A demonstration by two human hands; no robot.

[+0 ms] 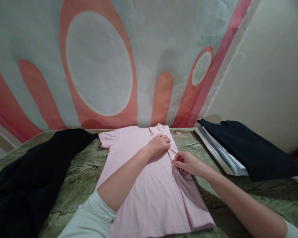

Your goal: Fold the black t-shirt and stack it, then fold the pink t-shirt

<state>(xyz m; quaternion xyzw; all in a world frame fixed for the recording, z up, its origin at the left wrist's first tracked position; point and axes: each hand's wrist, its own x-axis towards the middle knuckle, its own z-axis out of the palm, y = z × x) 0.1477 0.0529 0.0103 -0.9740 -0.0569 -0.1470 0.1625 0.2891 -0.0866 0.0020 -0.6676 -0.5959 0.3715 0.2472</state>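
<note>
A pink T-shirt point(144, 188) lies spread on the wood-patterned table, its left sleeve sticking out at the far left. Its right side is folded inward in a lengthwise strip, and part of a dark printed figure shows on that strip. My left hand point(159, 145) rests on the upper part of the shirt with its fingers curled on the fold near the collar. Lower down and to the right, my right hand point(187, 163) pinches the pink cloth at the folded strip. The fingertips of both hands are partly hidden.
Black cloth point(39, 172) lies heaped along the left of the table point(89, 162). At the right stands a stack of folded clothes point(222, 152) with a black garment point(248, 145) on top. Behind the table hangs a grey-and-red patterned backdrop point(144, 49).
</note>
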